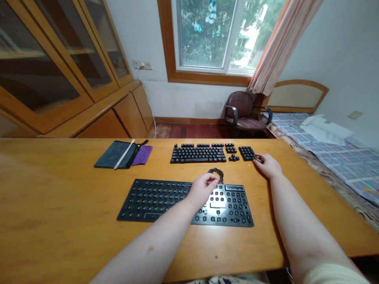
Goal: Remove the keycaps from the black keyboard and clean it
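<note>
A black keyboard base (177, 189) without keycaps lies on the table, its switches bare. My left hand (203, 189) hovers over its upper right part, fingertips pinched together beside a coiled black cable (217, 172); whatever is in the pinch is too small to make out. Farther back, loose black keycaps (198, 153) are laid out in keyboard order. A separate block of number-pad keycaps (246, 153) sits to their right. At that block's right edge is my right hand (269, 165), thumb and fingers closed on a dark keycap (259, 158).
On the left of the wooden table (59, 205) lie a dark grey pouch (109, 154), a whitish stick (124, 154) across it, and a purple cloth (142, 155). Beyond the table stand a brown armchair (241, 106), a bed (334, 134) and a glass-door cabinet (89, 106).
</note>
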Action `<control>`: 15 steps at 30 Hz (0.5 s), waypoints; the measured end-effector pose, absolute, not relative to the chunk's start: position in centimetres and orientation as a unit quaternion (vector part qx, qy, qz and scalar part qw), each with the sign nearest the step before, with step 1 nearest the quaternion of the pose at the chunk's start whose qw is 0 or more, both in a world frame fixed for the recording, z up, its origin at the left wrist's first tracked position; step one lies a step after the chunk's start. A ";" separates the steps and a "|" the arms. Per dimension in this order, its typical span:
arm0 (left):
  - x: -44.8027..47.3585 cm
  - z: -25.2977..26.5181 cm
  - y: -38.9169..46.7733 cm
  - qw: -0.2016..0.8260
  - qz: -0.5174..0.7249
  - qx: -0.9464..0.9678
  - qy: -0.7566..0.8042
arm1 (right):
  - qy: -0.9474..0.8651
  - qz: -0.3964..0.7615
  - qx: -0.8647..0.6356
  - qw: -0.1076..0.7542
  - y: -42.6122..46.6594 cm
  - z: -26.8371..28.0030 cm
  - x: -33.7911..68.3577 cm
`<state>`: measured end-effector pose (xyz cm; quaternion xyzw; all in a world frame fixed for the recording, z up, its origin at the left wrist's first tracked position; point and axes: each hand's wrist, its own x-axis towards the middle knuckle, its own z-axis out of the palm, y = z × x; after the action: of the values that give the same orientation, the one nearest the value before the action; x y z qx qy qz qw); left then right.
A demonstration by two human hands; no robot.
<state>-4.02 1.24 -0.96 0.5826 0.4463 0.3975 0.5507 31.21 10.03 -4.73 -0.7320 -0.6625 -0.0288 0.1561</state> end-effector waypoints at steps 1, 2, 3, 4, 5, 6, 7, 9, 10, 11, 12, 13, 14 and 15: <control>-4.0 -0.9 1.2 0.550 0.396 0.583 0.447 | -0.662 -0.028 -0.733 0.155 10.0 -4.7 31.2; -4.0 -0.9 1.2 0.549 0.396 0.584 0.448 | -0.662 -0.028 -0.733 0.154 10.0 -4.7 31.1; -4.0 -0.9 1.2 0.548 0.397 0.584 0.448 | -0.662 -0.028 -0.733 0.153 10.0 -4.6 31.1; -4.0 -0.8 1.2 0.548 0.397 0.585 0.447 | -0.662 -0.027 -0.733 0.153 10.0 -4.6 31.0; -4.0 -0.8 1.2 0.547 0.398 0.585 0.447 | -0.662 -0.027 -0.733 0.153 10.0 -4.6 31.0; -4.0 -0.8 1.2 0.547 0.398 0.586 0.446 | -0.662 -0.027 -0.733 0.153 10.0 -4.6 31.1; -4.0 -0.9 1.2 0.547 0.397 0.587 0.446 | -0.662 -0.026 -0.733 0.156 10.0 -4.6 31.1; -4.1 -0.9 1.2 0.546 0.395 0.588 0.447 | -0.659 -0.024 -0.734 0.162 10.0 -4.7 31.3; -4.1 -0.9 1.2 0.546 0.394 0.589 0.447 | -0.658 -0.024 -0.735 0.164 10.0 -4.7 31.4; -4.1 -0.9 1.2 0.546 0.394 0.589 0.447 | -0.656 -0.023 -0.736 0.166 9.9 -4.8 31.5; -4.1 -0.9 1.2 0.546 0.394 0.589 0.447 | -0.655 -0.021 -0.736 0.167 9.9 -4.8 31.6; -4.1 -0.9 1.2 0.546 0.394 0.589 0.447 | -0.655 -0.019 -0.737 0.168 9.8 -4.8 31.7; -4.1 -0.8 1.2 0.545 0.395 0.589 0.447 | -0.655 -0.016 -0.736 0.167 9.8 -4.8 31.7; -4.1 -0.8 1.2 0.545 0.395 0.590 0.447 | -0.655 -0.014 -0.736 0.168 9.8 -4.8 31.8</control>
<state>-4.11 1.17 -0.84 0.5900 0.4468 0.3945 0.5446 31.76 9.76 -4.82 -0.7364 -0.6553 -0.0142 0.1677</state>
